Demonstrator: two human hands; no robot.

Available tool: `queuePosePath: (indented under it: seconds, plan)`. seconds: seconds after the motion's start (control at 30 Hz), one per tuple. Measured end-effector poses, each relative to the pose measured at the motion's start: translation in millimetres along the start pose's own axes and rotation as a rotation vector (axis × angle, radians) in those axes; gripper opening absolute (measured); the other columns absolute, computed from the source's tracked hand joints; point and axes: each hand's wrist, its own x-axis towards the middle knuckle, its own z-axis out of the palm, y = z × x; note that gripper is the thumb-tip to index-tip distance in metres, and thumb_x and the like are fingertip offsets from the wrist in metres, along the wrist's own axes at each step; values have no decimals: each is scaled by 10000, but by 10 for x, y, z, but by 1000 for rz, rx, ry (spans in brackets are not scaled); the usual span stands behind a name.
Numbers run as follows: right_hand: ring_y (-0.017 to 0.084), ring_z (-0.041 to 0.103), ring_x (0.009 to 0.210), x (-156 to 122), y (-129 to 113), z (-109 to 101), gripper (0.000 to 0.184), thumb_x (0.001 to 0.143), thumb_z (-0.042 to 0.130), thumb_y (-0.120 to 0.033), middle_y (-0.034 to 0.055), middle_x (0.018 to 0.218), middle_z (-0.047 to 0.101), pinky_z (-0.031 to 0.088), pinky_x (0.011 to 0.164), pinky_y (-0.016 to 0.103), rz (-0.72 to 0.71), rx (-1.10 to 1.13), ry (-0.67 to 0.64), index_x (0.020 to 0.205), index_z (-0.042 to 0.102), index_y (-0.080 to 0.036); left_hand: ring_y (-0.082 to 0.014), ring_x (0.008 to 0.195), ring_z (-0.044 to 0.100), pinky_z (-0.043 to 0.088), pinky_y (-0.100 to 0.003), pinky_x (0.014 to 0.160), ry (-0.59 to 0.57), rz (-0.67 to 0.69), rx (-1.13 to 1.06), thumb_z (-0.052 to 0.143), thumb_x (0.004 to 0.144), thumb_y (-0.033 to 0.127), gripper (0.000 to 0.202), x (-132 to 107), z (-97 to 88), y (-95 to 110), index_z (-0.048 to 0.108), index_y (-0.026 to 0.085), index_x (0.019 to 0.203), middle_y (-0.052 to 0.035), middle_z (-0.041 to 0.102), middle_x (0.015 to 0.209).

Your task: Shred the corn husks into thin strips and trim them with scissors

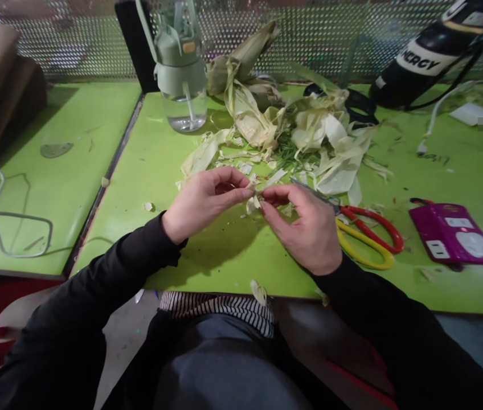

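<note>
1. Between the thumb and fingertips of both hands, a small pale husk piece (253,203) is sitting above the green tabletop (220,267), close to the near fringe of the scattered scraps.
2. The left hand (209,200) is pinching it from the left, thumb and index finger closing on its upper end.
3. The right hand (303,228) is meeting it from the other side, its thumb and fingers coming together at the edge of the piece; the two sets of fingertips are nearly touching.
4. Just beyond the hands, dried corn husks (344,154) are spreading in a loose heap, with thin green strands (290,149) lying among them.
5. Beside the right hand, scissors (372,219) with one red and one yellow handle are lying on the tabletop, the hand partly covering the blades.
6. Farther right, a glossy purple packet (457,233) with white labels is resting flat.
7. Behind the left hand, a pale green drinking bottle (181,74) is standing upright, holding some clear liquid; at the far right, a black bottle (421,65) is showing the letters "NERGY".
8. Near the front edge, a curled husk scrap (258,291) is lying apart from the heap.
</note>
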Motion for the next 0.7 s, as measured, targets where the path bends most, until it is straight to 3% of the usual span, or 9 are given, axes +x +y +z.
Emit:
queuePosePath:
  seconds: [0.17,0.43,0.7]
  plan:
    - [248,688,833,9,-3,4,51,938,640,-254,77,907,745,569,756,435,1,8,-19,947,684,-230,-104,756,614,505,-244,714,-37,22,106,689,874,268,160,-2,-51,8,661,124,937,-37,701,861]
    - [174,683,783,7,26,51,54,932,660,-267,23,908,748,569,744,337,93,222,-58,961,663,-221,-97,712,608,496,-240,677,-2,81,188,680,874,242,129,7,-38,8,668,128,932,-39,721,851]
    - [169,663,793,1,55,80,113,932,671,-347,8,878,717,550,755,324,167,366,-110,938,658,-234,-112,784,660,526,-251,761,-28,188,371,699,849,204,80,-32,-97,143,664,150,898,-35,739,877]
